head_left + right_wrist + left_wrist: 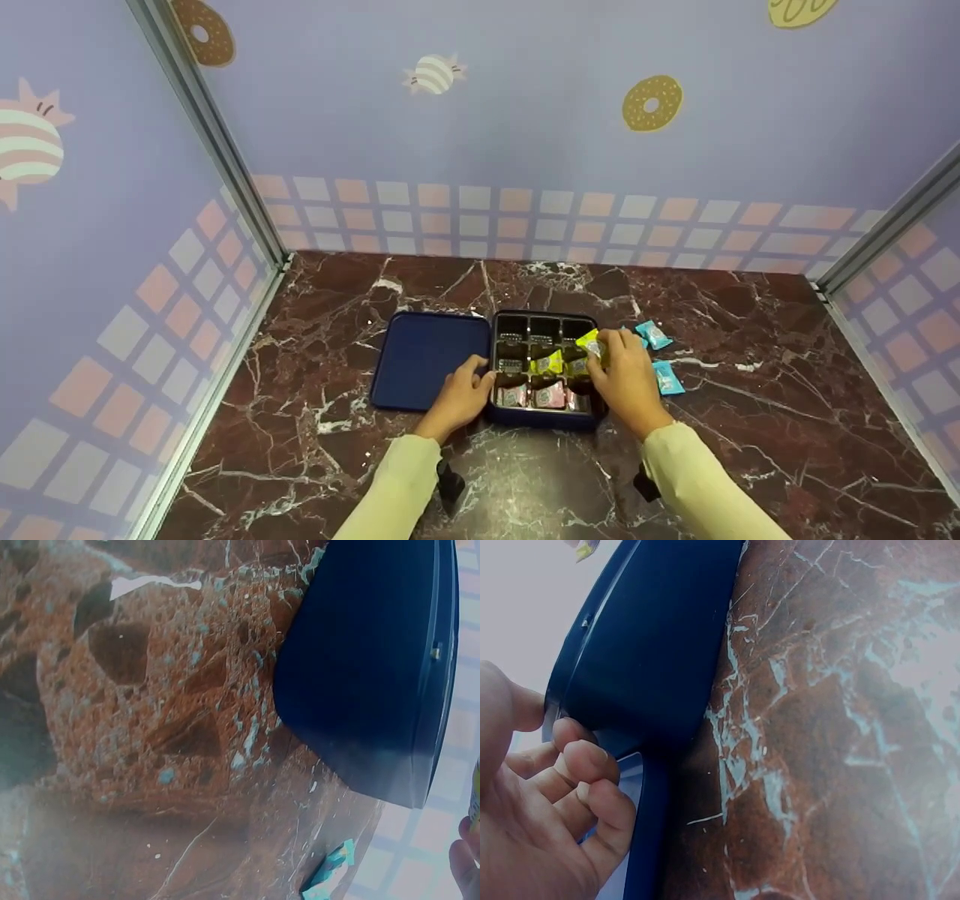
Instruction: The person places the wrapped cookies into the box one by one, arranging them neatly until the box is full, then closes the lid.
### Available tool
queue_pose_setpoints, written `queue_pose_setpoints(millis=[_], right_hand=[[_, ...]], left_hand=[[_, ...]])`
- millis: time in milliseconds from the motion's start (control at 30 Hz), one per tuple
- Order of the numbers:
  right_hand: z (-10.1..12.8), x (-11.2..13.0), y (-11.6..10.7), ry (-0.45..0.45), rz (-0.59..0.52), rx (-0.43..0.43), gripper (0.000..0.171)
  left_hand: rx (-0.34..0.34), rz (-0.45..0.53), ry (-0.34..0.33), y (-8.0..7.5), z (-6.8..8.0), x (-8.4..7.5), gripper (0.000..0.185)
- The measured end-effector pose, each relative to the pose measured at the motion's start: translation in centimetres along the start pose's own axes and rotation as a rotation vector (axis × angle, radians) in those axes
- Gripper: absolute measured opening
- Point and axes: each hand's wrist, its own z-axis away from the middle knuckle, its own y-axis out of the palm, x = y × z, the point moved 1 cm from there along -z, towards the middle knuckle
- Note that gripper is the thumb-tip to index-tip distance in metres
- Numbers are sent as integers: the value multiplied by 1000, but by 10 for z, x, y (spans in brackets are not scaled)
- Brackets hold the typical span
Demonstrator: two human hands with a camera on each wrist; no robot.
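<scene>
Pink packets (550,395) in near row of navy box (540,418). Left hand (459,394): fingers curled, pinching box rim beside lid (427,360). Right hand (628,376): fingers nearly together, pinching yellow packet (589,342) above box's right side. Blue packets (667,378) on table (757,427), right of box. Patterned wall (525,135) behind.

Left hand (559,799): curled, grips box at rim. Box (652,637): dark blue. Lid (646,840): blue, partly behind hand. Table (817,765): brown, pale-veined.

Yellow candy (589,341), navy box (540,418)
</scene>
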Motion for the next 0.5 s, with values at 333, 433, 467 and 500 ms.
queue_pose_setpoints(millis=[333,433,467,500], right_hand=[[-3,10,3,-14,-24,30,25],[-4,12,5,-15,-37,74,26],[-4,13,5,-18,-42,88,26],[-4,14,6,-20,-44,103,26]], left_hand=[[-1,10,2,0,0,0,33],[-11,5,7,0,0,0,32],[-10,5,7,0,0,0,32],[-11,5,5,0,0,0,32]])
